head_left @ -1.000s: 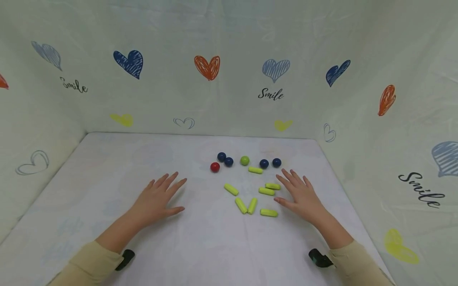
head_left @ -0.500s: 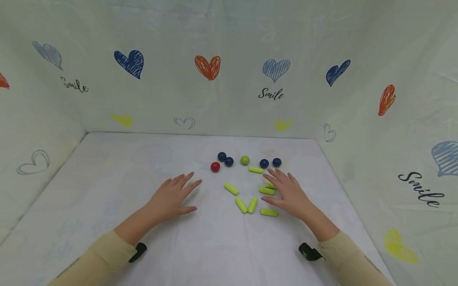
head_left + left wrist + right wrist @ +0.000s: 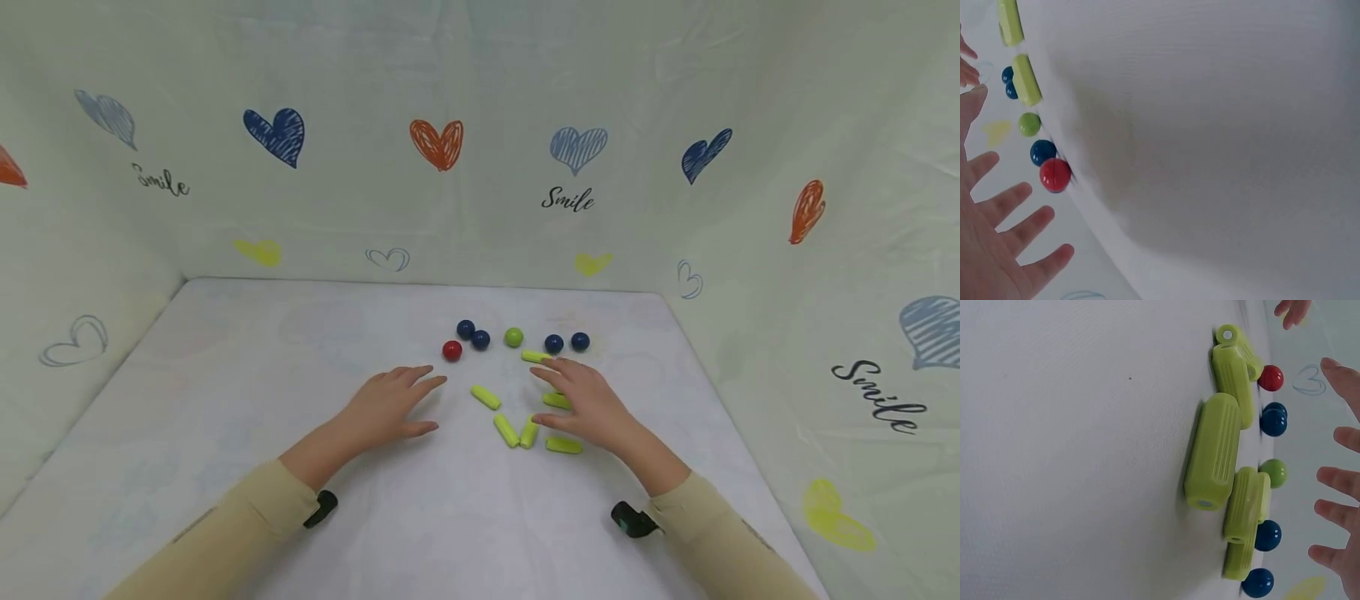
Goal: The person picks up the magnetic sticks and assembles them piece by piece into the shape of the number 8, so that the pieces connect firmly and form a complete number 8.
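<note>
My left hand [image 3: 387,407] is over the table left of the pieces, fingers spread and holding nothing. My right hand [image 3: 588,404] hangs over the yellow-green rods on the right, fingers apart, also holding nothing; it hides part of them in the head view. The rods are short and ridged: one rod [image 3: 485,397] lies between the hands, another rod [image 3: 564,445] nearer the front, and a large-looking rod [image 3: 1213,450] shows in the right wrist view. Behind them sit a red ball [image 3: 452,351], a green ball [image 3: 513,337] and several dark blue balls [image 3: 553,343].
A white cloth covers the table [image 3: 225,358]. Pale fabric walls [image 3: 495,225] printed with hearts and "Smile" stand behind it and on both sides. A dark wrist device [image 3: 632,520] sits by the right sleeve, a similar device [image 3: 321,509] by the left.
Both hands have moved inward toward each other, the left going right and the right going left over the rods. The rods and balls have stayed in place.
</note>
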Action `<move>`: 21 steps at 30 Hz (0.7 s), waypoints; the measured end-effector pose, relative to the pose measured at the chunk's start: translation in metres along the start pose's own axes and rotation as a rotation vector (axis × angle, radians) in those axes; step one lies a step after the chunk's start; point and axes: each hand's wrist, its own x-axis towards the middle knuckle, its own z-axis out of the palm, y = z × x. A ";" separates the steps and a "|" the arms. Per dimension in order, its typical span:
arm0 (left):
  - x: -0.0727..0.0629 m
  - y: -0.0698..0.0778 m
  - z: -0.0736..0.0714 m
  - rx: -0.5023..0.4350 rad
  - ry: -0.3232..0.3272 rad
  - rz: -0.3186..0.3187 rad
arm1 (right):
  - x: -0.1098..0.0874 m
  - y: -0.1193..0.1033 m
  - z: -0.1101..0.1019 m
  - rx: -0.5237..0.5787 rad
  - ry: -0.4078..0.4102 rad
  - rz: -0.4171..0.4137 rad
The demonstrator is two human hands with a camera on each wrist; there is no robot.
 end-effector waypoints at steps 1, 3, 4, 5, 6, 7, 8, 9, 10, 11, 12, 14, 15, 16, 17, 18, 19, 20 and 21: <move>0.003 0.001 0.000 -0.014 -0.012 -0.005 | 0.001 -0.001 0.000 0.000 -0.001 -0.007; 0.008 0.004 0.000 -0.041 -0.032 -0.013 | 0.004 -0.002 0.000 0.007 -0.006 -0.015; 0.010 0.005 -0.001 -0.056 -0.041 -0.019 | 0.005 -0.002 0.000 0.012 -0.009 -0.017; 0.013 0.006 0.000 -0.068 -0.050 -0.026 | 0.006 -0.003 0.000 0.019 -0.013 -0.018; 0.015 0.007 0.000 -0.080 -0.055 -0.032 | 0.007 -0.004 0.000 0.028 -0.015 -0.017; 0.017 0.008 0.000 -0.096 -0.060 -0.038 | 0.008 -0.004 0.001 0.037 -0.018 -0.015; 0.019 0.009 0.000 -0.106 -0.066 -0.046 | 0.009 -0.005 0.001 0.051 -0.019 -0.012; 0.021 0.010 0.000 -0.115 -0.072 -0.053 | 0.011 -0.006 0.000 0.067 -0.020 -0.011; 0.023 0.011 0.001 -0.120 -0.078 -0.059 | 0.012 -0.007 0.000 0.079 -0.024 -0.009; 0.025 0.012 0.001 -0.127 -0.083 -0.065 | 0.013 -0.008 0.000 0.094 -0.027 -0.006; 0.027 0.013 0.002 -0.135 -0.088 -0.070 | 0.014 -0.009 0.000 0.107 -0.032 -0.002; 0.032 0.014 0.003 -0.146 -0.096 -0.084 | 0.017 -0.011 0.000 0.125 -0.047 0.008; 0.034 0.015 0.003 -0.155 -0.099 -0.089 | 0.018 -0.012 0.000 0.130 -0.056 0.014; 0.036 0.016 0.003 -0.163 -0.102 -0.094 | 0.020 -0.012 0.000 0.135 -0.065 0.021; 0.039 0.016 0.003 -0.166 -0.105 -0.100 | 0.021 -0.013 0.001 0.139 -0.071 0.027; 0.041 0.017 0.004 -0.169 -0.107 -0.105 | 0.023 -0.013 0.001 0.142 -0.077 0.031; 0.044 0.017 0.004 -0.171 -0.110 -0.109 | 0.024 -0.013 0.002 0.149 -0.083 0.033; 0.046 0.018 0.005 -0.173 -0.114 -0.112 | 0.025 -0.013 0.003 0.157 -0.091 0.036; 0.049 0.018 0.005 -0.175 -0.118 -0.115 | 0.026 -0.013 0.004 0.165 -0.097 0.037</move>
